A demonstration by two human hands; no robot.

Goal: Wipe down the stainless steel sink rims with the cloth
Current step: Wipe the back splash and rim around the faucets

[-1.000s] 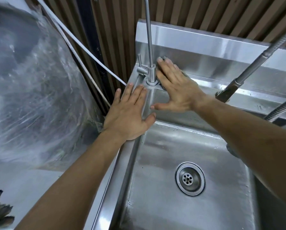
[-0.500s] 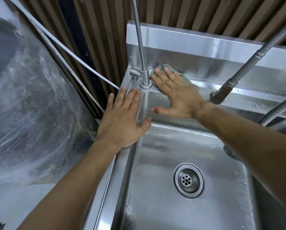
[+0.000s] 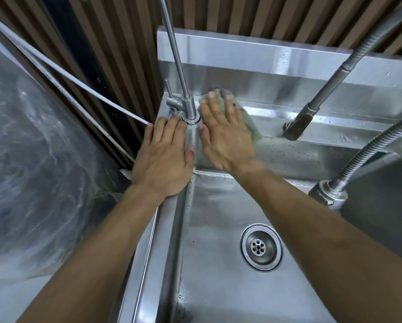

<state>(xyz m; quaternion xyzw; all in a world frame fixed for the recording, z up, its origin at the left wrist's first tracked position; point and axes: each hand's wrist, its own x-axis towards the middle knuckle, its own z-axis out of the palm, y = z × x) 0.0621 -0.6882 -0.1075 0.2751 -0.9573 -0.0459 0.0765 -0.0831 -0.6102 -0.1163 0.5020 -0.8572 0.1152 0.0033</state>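
There is a single view, from a wide-angle camera worn on the person's head. It looks forward and steeply down into the back left corner of the sink (image 3: 218,287), from close above. Both forearms run up from the bottom edge to the left hand (image 3: 162,157) and the right hand (image 3: 223,134), which sit near the middle of the frame. The drain (image 3: 261,247) lies below centre right. The slatted wall (image 3: 125,54) fills the top, and straight lines bow toward the edges. At far left a plastic-wrapped mass (image 3: 32,159) stands close to the lens and is blurred.
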